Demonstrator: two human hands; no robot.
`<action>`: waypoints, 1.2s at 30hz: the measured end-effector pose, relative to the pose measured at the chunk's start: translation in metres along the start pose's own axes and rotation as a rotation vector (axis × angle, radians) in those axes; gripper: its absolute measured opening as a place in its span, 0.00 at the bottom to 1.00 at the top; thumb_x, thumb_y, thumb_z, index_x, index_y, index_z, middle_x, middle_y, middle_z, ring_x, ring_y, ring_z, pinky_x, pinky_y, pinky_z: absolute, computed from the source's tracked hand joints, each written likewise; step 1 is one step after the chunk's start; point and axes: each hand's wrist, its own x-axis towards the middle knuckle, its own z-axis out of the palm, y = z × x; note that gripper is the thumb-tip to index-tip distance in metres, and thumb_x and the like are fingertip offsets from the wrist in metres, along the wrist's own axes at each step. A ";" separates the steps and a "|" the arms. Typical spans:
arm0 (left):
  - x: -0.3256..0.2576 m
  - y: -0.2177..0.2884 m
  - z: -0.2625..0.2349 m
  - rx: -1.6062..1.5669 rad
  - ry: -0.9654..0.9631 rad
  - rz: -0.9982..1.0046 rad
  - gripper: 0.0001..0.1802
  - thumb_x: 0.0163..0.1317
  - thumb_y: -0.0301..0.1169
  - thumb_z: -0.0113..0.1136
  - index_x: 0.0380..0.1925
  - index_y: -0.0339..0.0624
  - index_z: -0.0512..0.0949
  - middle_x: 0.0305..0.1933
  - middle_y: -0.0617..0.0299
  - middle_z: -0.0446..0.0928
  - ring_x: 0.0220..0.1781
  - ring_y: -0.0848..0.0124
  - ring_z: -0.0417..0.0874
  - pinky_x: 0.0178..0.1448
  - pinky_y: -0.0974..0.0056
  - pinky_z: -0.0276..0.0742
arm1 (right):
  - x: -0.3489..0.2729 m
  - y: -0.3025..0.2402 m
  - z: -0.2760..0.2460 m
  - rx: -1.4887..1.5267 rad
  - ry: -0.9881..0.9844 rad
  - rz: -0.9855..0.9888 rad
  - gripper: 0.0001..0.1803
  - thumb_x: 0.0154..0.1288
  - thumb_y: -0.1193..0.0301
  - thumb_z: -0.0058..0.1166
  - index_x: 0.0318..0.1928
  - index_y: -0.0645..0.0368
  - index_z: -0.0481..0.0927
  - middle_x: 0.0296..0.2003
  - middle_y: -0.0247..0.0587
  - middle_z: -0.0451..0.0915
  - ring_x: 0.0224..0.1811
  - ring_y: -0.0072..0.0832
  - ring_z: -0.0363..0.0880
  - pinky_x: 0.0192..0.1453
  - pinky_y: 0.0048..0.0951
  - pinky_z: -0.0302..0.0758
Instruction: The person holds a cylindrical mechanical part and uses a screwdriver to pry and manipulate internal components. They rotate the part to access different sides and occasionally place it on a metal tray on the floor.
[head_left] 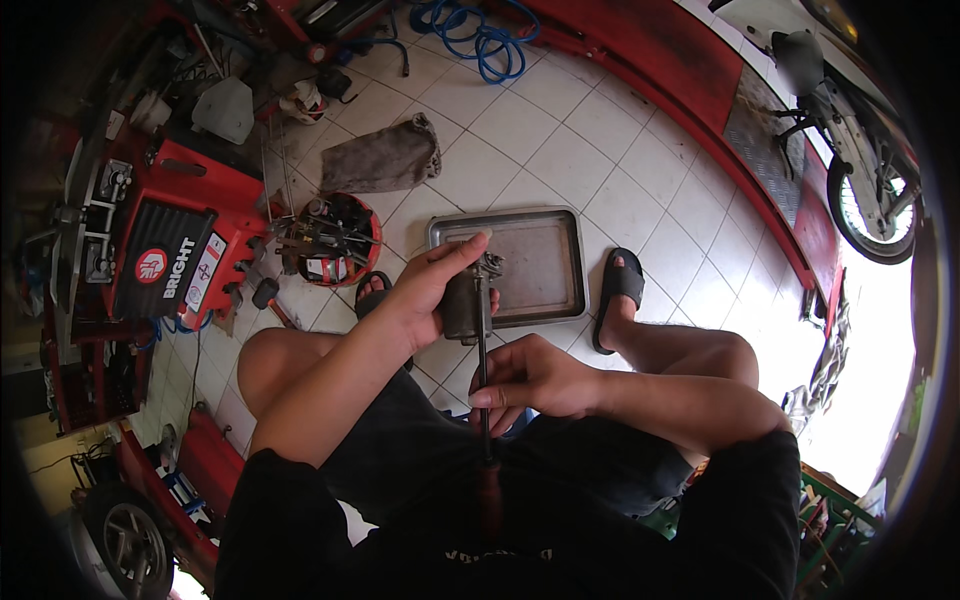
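My left hand [425, 295] is wrapped round a dark cylindrical part that looks like a starter motor [459, 308], its thumb pointing toward the far end. Small toothed or bolted metal detail shows at that end. A long screwdriver [486, 430] lies along the right side of the motor, shaft pointing away from me and reddish handle near my chest. My right hand [540, 380] pinches the shaft between thumb and fingers. Whether the screwdriver's tip sits in a screw cannot be made out. Both things are held above the near left part of a metal tray [582, 262].
A red bin of tools [330, 240] and a grey rag [375, 160] lie on the tiled floor at the left. Beyond them stands a red machine [190, 230]. A blue hose [490, 50] coils at the far side. A red lift platform [690, 90] and motorcycle wheel [875, 210] are at right.
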 end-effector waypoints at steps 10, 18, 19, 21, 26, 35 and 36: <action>0.003 -0.002 -0.003 0.027 -0.001 -0.015 0.21 0.65 0.46 0.70 0.44 0.41 0.77 0.38 0.54 0.83 0.32 0.59 0.86 0.36 0.53 0.87 | -0.003 0.002 0.008 0.090 -0.029 -0.121 0.18 0.70 0.65 0.65 0.49 0.69 0.77 0.38 0.48 0.86 0.40 0.32 0.89 0.45 0.30 0.87; 0.003 -0.001 0.000 0.031 -0.017 -0.015 0.21 0.66 0.46 0.69 0.45 0.41 0.77 0.38 0.54 0.83 0.32 0.60 0.86 0.36 0.52 0.87 | -0.004 0.002 0.011 0.164 0.030 -0.090 0.18 0.70 0.64 0.65 0.47 0.67 0.78 0.38 0.47 0.86 0.41 0.32 0.88 0.46 0.30 0.87; 0.004 -0.002 -0.001 0.032 -0.018 -0.016 0.21 0.66 0.46 0.69 0.45 0.41 0.77 0.39 0.54 0.83 0.32 0.60 0.86 0.36 0.52 0.87 | -0.006 0.001 0.014 0.295 0.043 -0.139 0.19 0.69 0.61 0.66 0.45 0.67 0.79 0.36 0.46 0.86 0.38 0.30 0.88 0.44 0.30 0.88; 0.004 -0.001 0.000 0.033 -0.014 -0.009 0.21 0.66 0.46 0.69 0.45 0.41 0.77 0.39 0.54 0.83 0.32 0.60 0.86 0.36 0.52 0.87 | -0.006 0.003 0.008 0.166 0.014 -0.107 0.20 0.70 0.60 0.65 0.47 0.67 0.79 0.38 0.46 0.86 0.41 0.30 0.88 0.46 0.31 0.87; 0.003 -0.002 0.002 0.031 -0.009 -0.013 0.21 0.66 0.46 0.69 0.45 0.41 0.77 0.39 0.54 0.83 0.32 0.60 0.86 0.37 0.52 0.87 | -0.004 -0.004 0.003 -0.095 0.042 0.062 0.17 0.74 0.65 0.60 0.52 0.66 0.77 0.43 0.48 0.85 0.47 0.33 0.87 0.51 0.33 0.86; 0.002 0.000 0.005 0.012 -0.016 -0.031 0.23 0.62 0.46 0.73 0.44 0.43 0.76 0.37 0.57 0.79 0.31 0.59 0.86 0.36 0.53 0.87 | -0.007 0.008 0.004 -0.002 -0.046 -0.017 0.20 0.72 0.63 0.62 0.52 0.67 0.76 0.41 0.47 0.85 0.44 0.32 0.88 0.47 0.31 0.86; 0.002 0.000 0.005 0.023 -0.009 -0.028 0.23 0.64 0.47 0.71 0.44 0.42 0.76 0.38 0.55 0.81 0.32 0.60 0.86 0.36 0.53 0.87 | -0.006 0.004 0.002 -0.083 -0.030 0.034 0.19 0.73 0.63 0.61 0.51 0.68 0.76 0.40 0.47 0.85 0.44 0.32 0.88 0.47 0.31 0.87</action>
